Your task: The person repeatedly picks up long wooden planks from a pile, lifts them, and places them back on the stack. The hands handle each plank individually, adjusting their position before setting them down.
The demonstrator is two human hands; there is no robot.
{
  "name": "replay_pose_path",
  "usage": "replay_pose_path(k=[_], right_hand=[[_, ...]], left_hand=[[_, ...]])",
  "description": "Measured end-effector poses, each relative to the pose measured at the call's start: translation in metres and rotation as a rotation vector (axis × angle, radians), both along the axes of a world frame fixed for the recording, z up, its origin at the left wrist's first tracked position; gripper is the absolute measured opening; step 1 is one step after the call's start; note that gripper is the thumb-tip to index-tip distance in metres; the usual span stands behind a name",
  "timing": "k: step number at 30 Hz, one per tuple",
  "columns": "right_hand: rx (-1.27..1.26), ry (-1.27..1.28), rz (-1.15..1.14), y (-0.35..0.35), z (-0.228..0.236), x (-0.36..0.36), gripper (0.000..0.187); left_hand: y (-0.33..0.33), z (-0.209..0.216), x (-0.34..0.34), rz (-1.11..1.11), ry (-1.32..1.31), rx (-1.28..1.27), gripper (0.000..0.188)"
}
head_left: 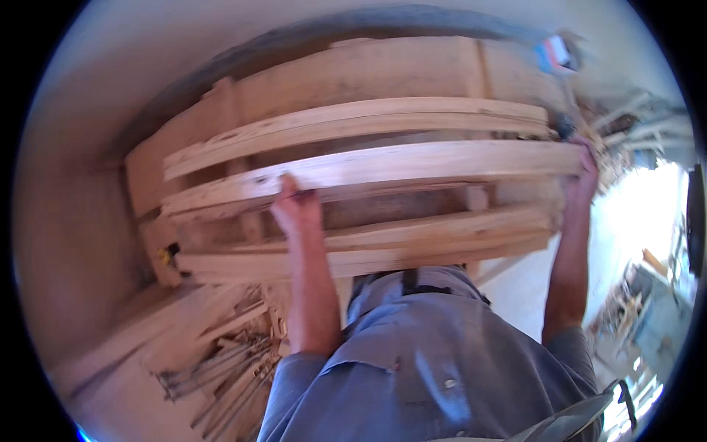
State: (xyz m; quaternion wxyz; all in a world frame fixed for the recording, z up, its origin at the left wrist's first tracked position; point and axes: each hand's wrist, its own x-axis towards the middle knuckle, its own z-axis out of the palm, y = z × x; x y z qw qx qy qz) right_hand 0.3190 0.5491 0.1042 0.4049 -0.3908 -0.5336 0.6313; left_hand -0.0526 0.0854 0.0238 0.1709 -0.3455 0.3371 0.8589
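Observation:
A long, pale wooden plank [427,163] with a few dark knots lies across in front of me, over a wooden bench or frame. Toward its left part, my left hand [296,208] grips the near edge, thumb on top. My right hand [587,166] is closed around the right end. Behind this plank runs a stack of similar boards [368,118]. Another board [412,243] lies nearer, just before my waist. The fingers under the plank are hidden, and motion blurs the picture somewhat.
At the frame's left end sits a small yellow-and-black object [169,255], perhaps a tool. Loose sticks and offcuts [228,368] lie on the floor at lower left. A blue, white and red packet [557,55] is at the far right, with more scrap wood [626,317] below.

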Motion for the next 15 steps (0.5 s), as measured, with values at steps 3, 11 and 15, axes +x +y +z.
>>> replay_pose_path(k=[3, 11, 15], right_hand=[[-0.114, 0.008, -0.107, 0.002, -0.011, 0.008, 0.036], [-0.255, 0.147, -0.207, -0.01, -0.036, 0.03, 0.048], [-0.353, 0.239, -0.174, -0.016, -0.04, 0.036, 0.048]], left_hand=[[-0.001, 0.005, 0.003, 0.021, 0.009, 0.112, 0.017], [-0.003, 0.018, 0.01, 0.219, 0.082, 0.365, 0.059], [-0.005, 0.025, 0.013, 0.278, 0.111, 0.398, 0.062]])
